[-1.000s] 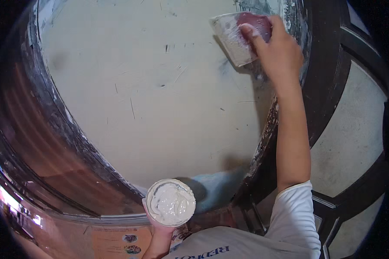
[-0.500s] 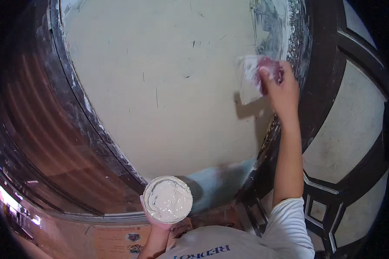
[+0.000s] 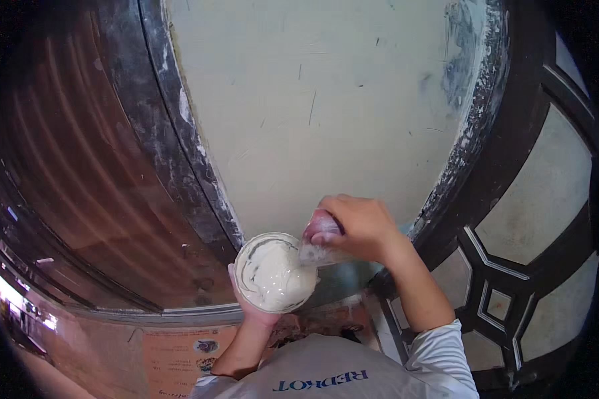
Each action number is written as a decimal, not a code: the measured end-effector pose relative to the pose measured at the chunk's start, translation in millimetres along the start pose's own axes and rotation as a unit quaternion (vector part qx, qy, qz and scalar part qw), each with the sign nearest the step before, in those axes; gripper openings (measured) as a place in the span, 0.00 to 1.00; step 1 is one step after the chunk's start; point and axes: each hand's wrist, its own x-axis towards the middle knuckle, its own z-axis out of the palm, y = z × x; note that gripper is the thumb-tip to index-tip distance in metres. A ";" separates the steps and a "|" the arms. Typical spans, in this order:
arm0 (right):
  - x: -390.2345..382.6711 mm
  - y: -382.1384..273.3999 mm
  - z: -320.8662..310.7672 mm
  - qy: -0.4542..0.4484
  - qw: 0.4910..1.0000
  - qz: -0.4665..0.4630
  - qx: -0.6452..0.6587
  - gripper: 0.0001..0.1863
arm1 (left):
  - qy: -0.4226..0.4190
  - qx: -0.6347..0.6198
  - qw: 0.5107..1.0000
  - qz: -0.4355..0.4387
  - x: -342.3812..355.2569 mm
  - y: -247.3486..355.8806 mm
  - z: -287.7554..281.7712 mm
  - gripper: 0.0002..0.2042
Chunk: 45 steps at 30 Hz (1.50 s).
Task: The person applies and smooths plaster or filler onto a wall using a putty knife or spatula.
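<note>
My left hand [image 3: 254, 309] grips a round tub [image 3: 240, 282] from its left and underside, most of the fingers hidden beneath it. Thick, glossy off-white paste [image 3: 269, 272] fills the tub. My right hand [image 3: 359, 226] is closed around the reddish handle of a putty knife [image 3: 323, 226]. Its broad blade, smeared with white, reaches the tub's right rim, and I cannot tell how far its edge dips into the paste. Beyond both hands stands a pale panel [image 3: 326, 146] coated off-white, with several dark scratches and a bluish-grey patch at the upper right.
Dark, paint-flecked frame edges [image 3: 173, 120] border the panel on both sides. At the left is a brown glossy surface [image 3: 66, 173]; at the right, a dark lattice [image 3: 506, 266] with pale panes. An orange printed sheet [image 3: 170, 359] lies on the floor at lower left.
My right hand has come down and left with the putty knife, from the panel's upper right to the tub. The tub sits slightly higher and further right in view, and the view itself has shifted.
</note>
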 end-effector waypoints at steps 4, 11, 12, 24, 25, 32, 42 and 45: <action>17.7 -54.5 16.9 -0.034 0.996 -0.081 0.013 0.18 | -0.070 -0.082 0.994 -0.018 2.7 8.7 -19.9 0.39; 46.7 -61.8 24.4 0.051 0.992 -0.063 -0.100 0.20 | -0.017 -0.025 0.999 -0.036 -13.9 26.1 -15.1 0.41; 44.5 -67.5 29.6 0.047 0.992 -0.065 -0.097 0.20 | -0.030 -0.060 0.997 -0.037 -16.0 28.8 -14.1 0.41; 34.2 -55.6 39.0 0.002 0.996 -0.035 -0.079 0.21 | -0.007 -0.022 0.999 -0.043 -15.8 31.9 -1.5 0.41; 32.1 -47.0 34.4 0.033 0.996 -0.001 -0.088 0.21 | -0.008 -0.021 0.999 -0.049 -16.2 31.6 0.4 0.41; -16.5 -3.4 28.3 0.101 0.993 0.054 0.007 0.19 | -0.023 0.007 0.997 -0.073 -4.3 21.0 -4.3 0.39; -97.7 92.2 66.2 0.277 0.887 0.324 0.177 0.15 | 0.040 0.170 0.983 -0.049 9.2 -10.8 7.5 0.33; -96.2 126.6 48.6 0.328 0.828 0.363 0.272 0.17 | 0.041 0.083 0.993 -0.078 10.4 -29.4 24.6 0.33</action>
